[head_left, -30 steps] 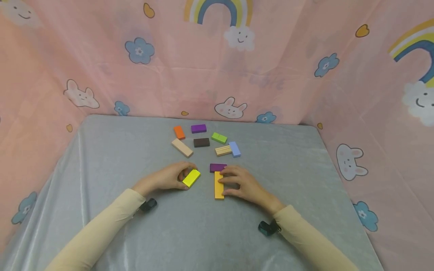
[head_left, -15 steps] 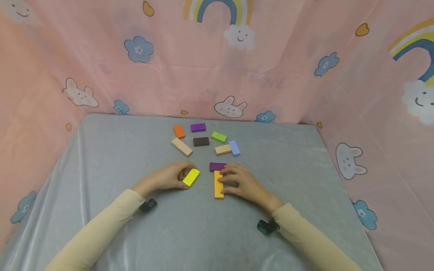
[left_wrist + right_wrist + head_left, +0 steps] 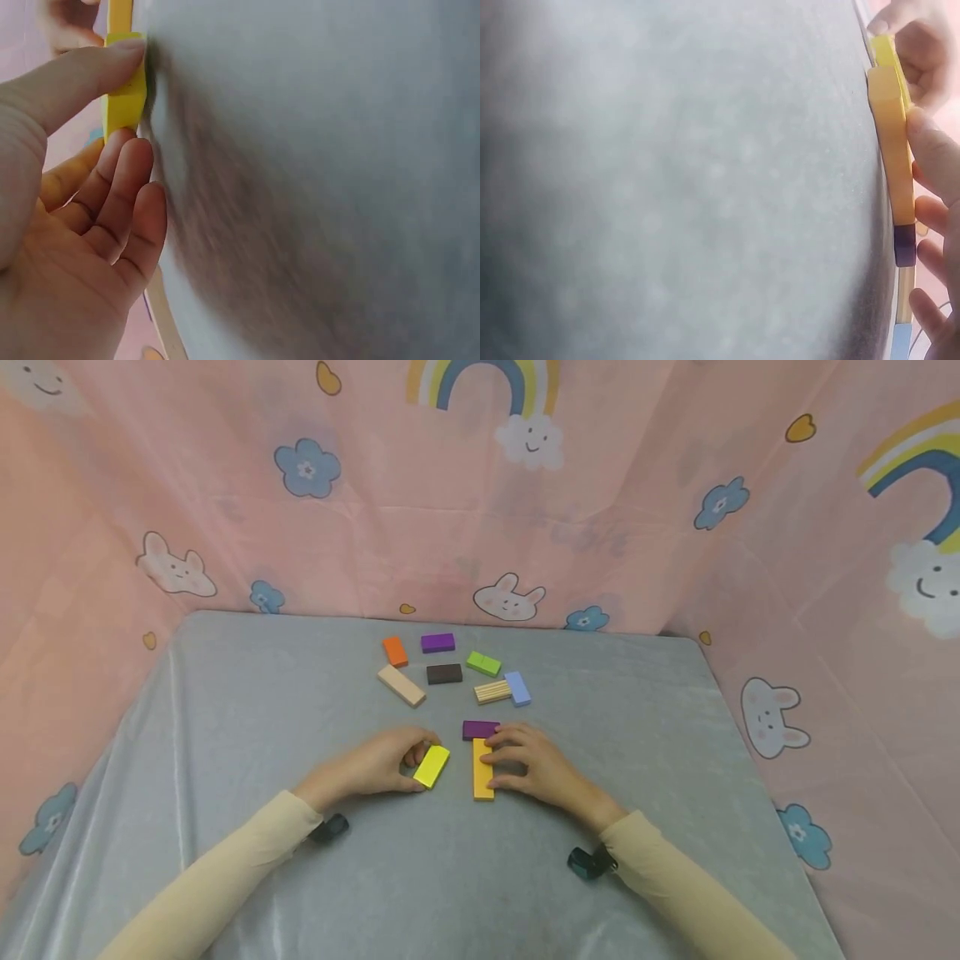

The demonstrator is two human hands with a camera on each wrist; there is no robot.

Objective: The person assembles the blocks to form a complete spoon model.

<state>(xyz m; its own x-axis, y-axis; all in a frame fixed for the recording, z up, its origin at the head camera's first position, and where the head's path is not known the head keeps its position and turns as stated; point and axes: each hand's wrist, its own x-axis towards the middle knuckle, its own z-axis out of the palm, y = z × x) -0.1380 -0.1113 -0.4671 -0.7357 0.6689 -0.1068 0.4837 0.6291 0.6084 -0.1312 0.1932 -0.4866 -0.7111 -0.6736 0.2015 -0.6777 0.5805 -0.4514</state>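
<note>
In the head view my left hand (image 3: 378,762) pinches a bright yellow block (image 3: 432,767) between thumb and fingers, just left of the orange-yellow block. The left wrist view has the thumb on one end of that yellow block (image 3: 126,94) and fingertips at the other. My right hand (image 3: 540,767) rests its fingertips along the right side of the long orange-yellow block (image 3: 482,777), fingers spread and gently bent. That block lies lengthwise, its far end against a dark purple block (image 3: 477,729) set crosswise. The right wrist view gives the orange-yellow block (image 3: 891,142) edge-on, thumb tip touching it.
Farther back lie an orange block (image 3: 395,652), a purple block (image 3: 438,643), a dark brown block (image 3: 444,674), a green block (image 3: 483,663), a beige block (image 3: 401,686), a ridged tan piece (image 3: 491,692) and a light blue block (image 3: 517,689). A grey cloth (image 3: 300,693) covers the table.
My left hand has shifted slightly right and toward me with the yellow block, which is turned more lengthwise. The right hand and the orange-yellow block have stayed put.
</note>
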